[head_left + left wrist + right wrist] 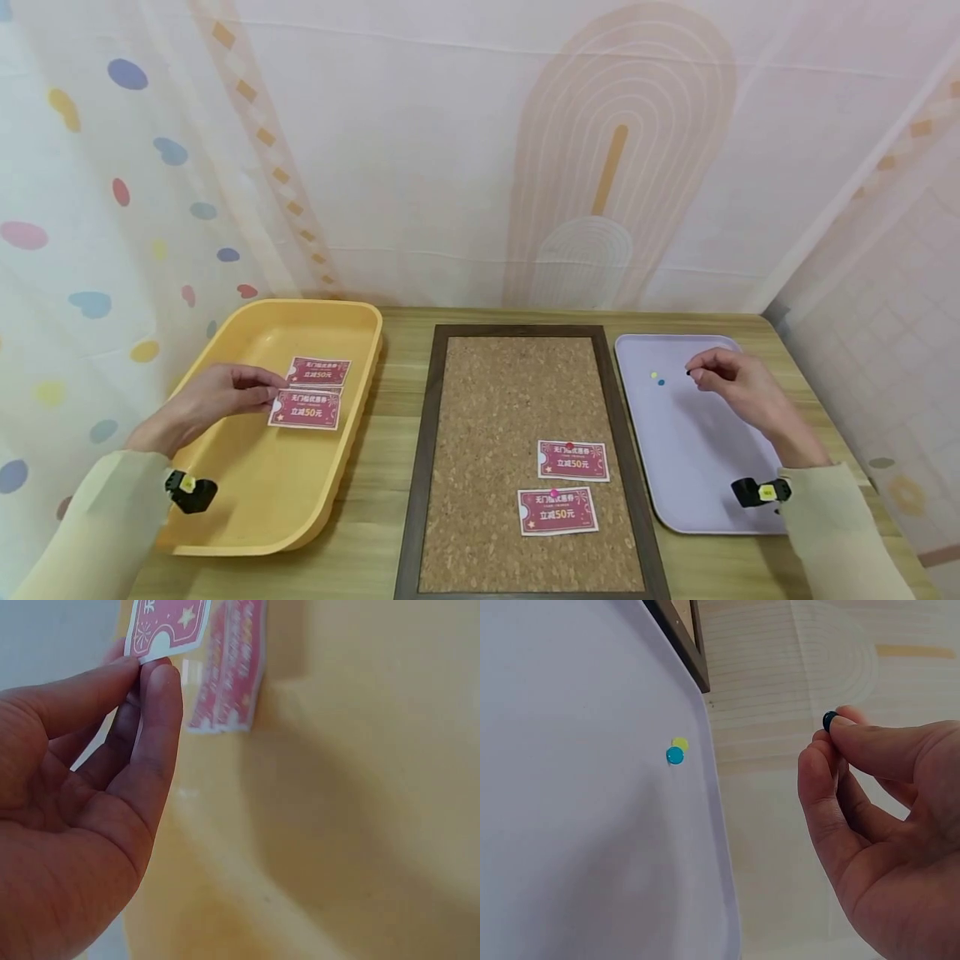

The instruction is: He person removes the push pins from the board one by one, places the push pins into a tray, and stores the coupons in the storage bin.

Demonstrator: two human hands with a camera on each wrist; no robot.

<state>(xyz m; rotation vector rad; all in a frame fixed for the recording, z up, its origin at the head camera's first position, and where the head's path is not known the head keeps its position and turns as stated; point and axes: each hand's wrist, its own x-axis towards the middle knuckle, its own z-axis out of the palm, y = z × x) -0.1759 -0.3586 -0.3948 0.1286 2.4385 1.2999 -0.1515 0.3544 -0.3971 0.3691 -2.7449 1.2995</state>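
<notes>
My left hand (225, 396) pinches a red-and-white paper coupon (303, 409) by its edge between thumb and fingers, over the yellow tray (247, 533). Behind it, more coupons (225, 682) lie overlapping in that tray, as the left wrist view shows. Above the lilac tray (697, 500), my right hand (738, 387) holds a small dark thumbtack (829, 721) between thumb and fingertips. A blue thumbtack (675, 756) and a yellow thumbtack (680, 742) lie in the lilac tray. Two coupons are on the cork board: an upper coupon (573, 463) with a red tack (570, 446), and a lower coupon (558, 513) with a pink tack (554, 493).
The dark-framed cork board (517, 392) lies between the two trays on a wooden table (367, 517). A patterned curtain (420, 167) hangs behind the table and along both sides. Raised rims edge both trays.
</notes>
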